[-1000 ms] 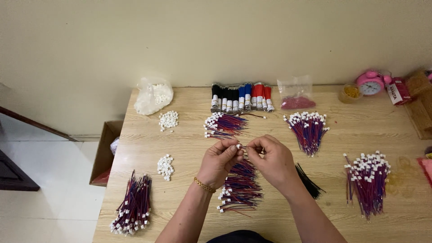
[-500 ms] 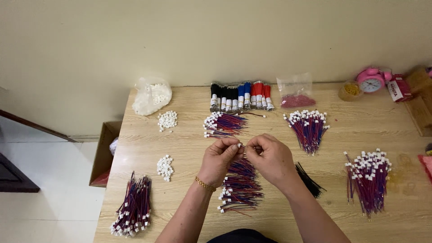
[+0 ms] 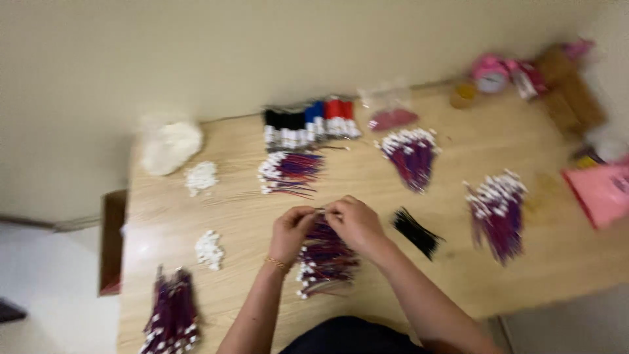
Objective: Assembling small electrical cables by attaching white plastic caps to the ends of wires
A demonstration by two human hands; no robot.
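Both hands meet over the middle of the wooden surface (image 3: 249, 216): the left hand (image 3: 291, 233), with a gold bracelet (image 3: 278, 263) at its wrist, and the right hand (image 3: 354, 221) have their fingertips pinched together on a thin wire (image 3: 320, 210), though motion blur hides just how the fingers close on it. What shows of the wire between them runs roughly left to right. Directly below the hands, touching their undersides in this view, lies a bundle of red and blue wires (image 3: 324, 259) with white connectors, its long axis running left to right with the connectors at the left end. Counted, 5 such loose bundles lie on the surface: this 1, 1 further back (image 3: 288, 174), 2 to the right (image 3: 413, 154) (image 3: 499, 210), and 1 at the near left corner (image 3: 171, 314). A row of black, blue and red bundles (image 3: 308, 124) stands along the far edge. 2 small heaps of white connectors (image 3: 209, 249) (image 3: 201, 177) lie to the left, and 1 black bundle (image 3: 416, 231) lies just beside the right hand's wrist.
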